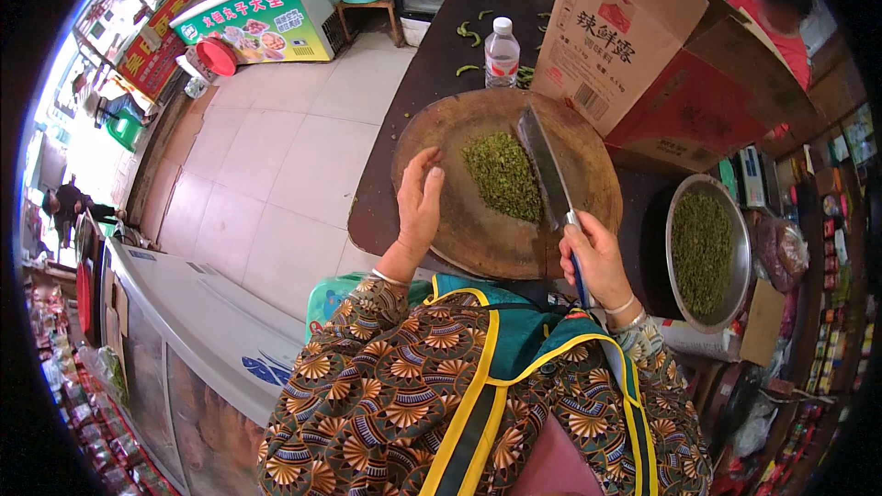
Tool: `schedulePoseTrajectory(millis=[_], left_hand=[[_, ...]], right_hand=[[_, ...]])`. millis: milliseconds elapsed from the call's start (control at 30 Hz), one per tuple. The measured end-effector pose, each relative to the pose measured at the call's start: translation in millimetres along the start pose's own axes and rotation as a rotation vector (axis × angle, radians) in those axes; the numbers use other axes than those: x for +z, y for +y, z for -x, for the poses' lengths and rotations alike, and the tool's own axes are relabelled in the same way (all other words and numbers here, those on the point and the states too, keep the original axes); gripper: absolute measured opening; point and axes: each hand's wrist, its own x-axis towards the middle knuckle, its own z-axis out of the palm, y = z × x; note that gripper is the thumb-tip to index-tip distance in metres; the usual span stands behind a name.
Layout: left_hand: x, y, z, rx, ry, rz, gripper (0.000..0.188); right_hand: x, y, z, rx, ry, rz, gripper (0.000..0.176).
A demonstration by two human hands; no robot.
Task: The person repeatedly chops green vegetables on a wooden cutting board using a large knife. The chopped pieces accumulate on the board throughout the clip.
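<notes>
A round wooden chopping block [448, 234] lies in front of me with a heap of finely chopped green peppers [503, 176] on it. My right hand [596, 255] grips the blue handle of a cleaver [548, 158], whose broad blade stands along the right side of the heap. My left hand [419, 203], empty and with its fingers apart, is over the left edge of the block. To the right, a round metal basin [744, 269] holds more chopped green peppers.
A plastic bottle [501, 58] and a large open cardboard box [586, 41] stand behind the block on the dark table [372, 207]. Whole green peppers [468, 33] lie near the bottle. A person in red [778, 27] is beyond the box. A chest freezer [200, 331] stands at lower left.
</notes>
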Motion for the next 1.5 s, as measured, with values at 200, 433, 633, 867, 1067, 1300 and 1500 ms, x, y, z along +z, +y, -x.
schedulePoseTrajectory(millis=[200,433,633,867,1067,1300,1500], left_hand=[[-0.5,-4.2,5.6,0.064,0.049,-0.058,0.033],[-2.6,-1.9,5.8,0.014,0.039,-0.092,0.032],[-0.2,5.4,4.5,0.038,0.038,-0.094,0.031],[-0.3,2.2,5.5,0.017,0.062,-0.058,0.031],[-1.5,3.2,5.7,-0.005,0.043,-0.056,0.032],[-0.9,5.7,4.2,-0.03,0.046,-0.034,0.034],[0.6,12.0,4.3,-0.058,0.047,-0.004,0.035]], right_hand=[[2.8,-10.9,9.1,-0.053,-0.013,0.027,0.033],[-1.7,-20.4,8.7,0.019,-0.026,0.082,0.037],[1.2,-3.2,-1.7,0.097,-0.158,0.061,0.036],[1.6,-24.3,6.6,-0.001,-0.107,0.08,0.038],[-0.7,-19.9,-0.4,0.092,-0.072,0.063,0.036],[-6.0,-11.5,-4.3,0.105,-0.022,0.12,0.035],[-6.8,-28.1,5.1,0.025,-0.026,0.073,0.034]])
